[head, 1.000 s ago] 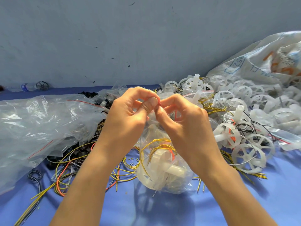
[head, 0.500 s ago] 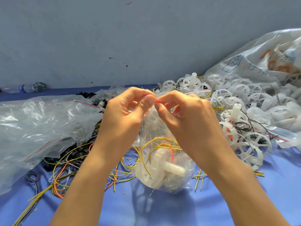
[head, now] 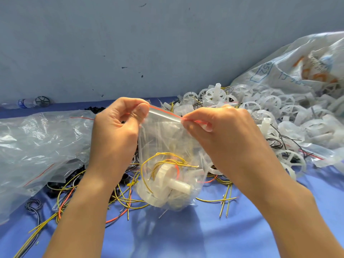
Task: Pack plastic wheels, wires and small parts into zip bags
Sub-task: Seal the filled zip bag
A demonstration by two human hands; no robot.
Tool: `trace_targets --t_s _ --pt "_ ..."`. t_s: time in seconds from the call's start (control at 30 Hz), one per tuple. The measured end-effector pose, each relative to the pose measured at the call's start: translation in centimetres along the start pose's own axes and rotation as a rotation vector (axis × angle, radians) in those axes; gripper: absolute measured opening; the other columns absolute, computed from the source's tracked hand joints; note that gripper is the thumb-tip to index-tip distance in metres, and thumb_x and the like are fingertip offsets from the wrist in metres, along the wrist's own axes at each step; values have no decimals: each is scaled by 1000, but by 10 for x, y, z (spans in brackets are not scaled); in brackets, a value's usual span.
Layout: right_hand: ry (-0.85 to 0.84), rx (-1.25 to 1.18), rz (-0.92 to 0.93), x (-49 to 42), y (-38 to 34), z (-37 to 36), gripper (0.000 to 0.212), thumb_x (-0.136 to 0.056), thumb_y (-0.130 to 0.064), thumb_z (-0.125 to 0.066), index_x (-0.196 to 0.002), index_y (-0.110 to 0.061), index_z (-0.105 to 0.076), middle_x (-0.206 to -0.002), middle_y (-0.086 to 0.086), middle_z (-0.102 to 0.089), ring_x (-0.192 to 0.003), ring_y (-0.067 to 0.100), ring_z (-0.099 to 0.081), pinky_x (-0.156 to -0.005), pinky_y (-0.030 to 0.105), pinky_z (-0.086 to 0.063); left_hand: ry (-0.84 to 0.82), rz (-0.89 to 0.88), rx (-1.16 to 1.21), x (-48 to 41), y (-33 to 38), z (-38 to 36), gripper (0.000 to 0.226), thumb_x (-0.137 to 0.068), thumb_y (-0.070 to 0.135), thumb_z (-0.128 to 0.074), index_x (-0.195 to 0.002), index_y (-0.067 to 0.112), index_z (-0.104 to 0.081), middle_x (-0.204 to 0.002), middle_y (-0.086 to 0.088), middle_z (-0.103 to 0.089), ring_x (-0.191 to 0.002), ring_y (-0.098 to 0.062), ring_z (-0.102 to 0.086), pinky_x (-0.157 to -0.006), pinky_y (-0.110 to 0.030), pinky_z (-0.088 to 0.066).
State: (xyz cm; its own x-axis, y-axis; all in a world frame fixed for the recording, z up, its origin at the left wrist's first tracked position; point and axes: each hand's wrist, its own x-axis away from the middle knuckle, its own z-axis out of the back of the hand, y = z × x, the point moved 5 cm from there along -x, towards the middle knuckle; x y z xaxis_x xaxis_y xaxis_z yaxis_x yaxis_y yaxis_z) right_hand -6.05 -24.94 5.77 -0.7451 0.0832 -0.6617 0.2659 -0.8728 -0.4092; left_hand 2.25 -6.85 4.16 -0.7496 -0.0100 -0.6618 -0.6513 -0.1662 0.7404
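A grey wall (head: 167,43) is set behind a blue desk (head: 186,239); a heap of white wheels (head: 275,110) is piled at right of frame. At centre a zip bag (head: 162,138) — a wheel (head: 167,180) and yellow wires (head: 144,164) inside — is pinched at its red-lined top by the left hand (head: 115,131) and right hand (head: 223,135).

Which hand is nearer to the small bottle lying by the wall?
Left. The left hand pinches the top of the zip bag, to the right of the bottle; the right hand pinches it farther right.
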Motion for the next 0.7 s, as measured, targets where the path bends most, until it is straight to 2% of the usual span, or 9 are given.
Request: trace_targets --t_s 0.13,0.27,0.37,0.57,0.63,0.7 --pt "22 5 9 1 3 0 16 -95 -35 -61 -100 -33 -75 -91 -6 -74 -89 25 -57 -81 39 -45 40 0 -4 -3 -4 10 11 -92 35 -65 -83 36 -71 -76 16 -69 -69 -2 -58 -69 -22 -53" --pt "6 -20 9 0 9 3 18 -95 -37 -59 -102 -33 -74 -96 -8 -73 -95 24 -55 -86 43 -45 95 5 -15 -6 -6 20 11 -92 36 -65 -81 36 -70 -72 18 -67 -67 -2 -58 -70 -24 -53" --pt "35 -49 15 0 13 5 19 -94 -39 -58 -101 -33 -74 -93 -7 -72 -91 23 -53 -84 42 -44 132 -11 -26 -7 -4 28 10 -90 40 -66 -82 38 -69 -72 18 -67 -66 -2 -58 -68 -21 -51" --pt "167 -60 54 4 14 11 12 -94 -32 -63 -100 -32 -74 -89 -11 -68 -77 13 -44 -73 22 -35 150 -61 -50 -6 7 39 14 -87 53 -63 -85 40 -70 -76 19 -68 -71 -2 -61 -71 -18 -53" --pt "214 -90 42 8 17 17 12 -94 -30 -65 -101 -33 -74 -88 -14 -66 -76 8 -42 -73 12 -32 153 -62 -19 -6 11 41 17 -85 58 -63 -86 42 -70 -77 18 -68 -73 -3 -62 -72 -17 -53" --pt "250 -117 34 12 21 27 13 -93 -31 -65 -102 -34 -74 -89 -15 -65 -77 4 -41 -76 9 -34 148 -66 17 -5 18 37 22 -82 62 -63 -87 42 -70 -79 18 -69 -73 -2 -62 -71 -13 -51"
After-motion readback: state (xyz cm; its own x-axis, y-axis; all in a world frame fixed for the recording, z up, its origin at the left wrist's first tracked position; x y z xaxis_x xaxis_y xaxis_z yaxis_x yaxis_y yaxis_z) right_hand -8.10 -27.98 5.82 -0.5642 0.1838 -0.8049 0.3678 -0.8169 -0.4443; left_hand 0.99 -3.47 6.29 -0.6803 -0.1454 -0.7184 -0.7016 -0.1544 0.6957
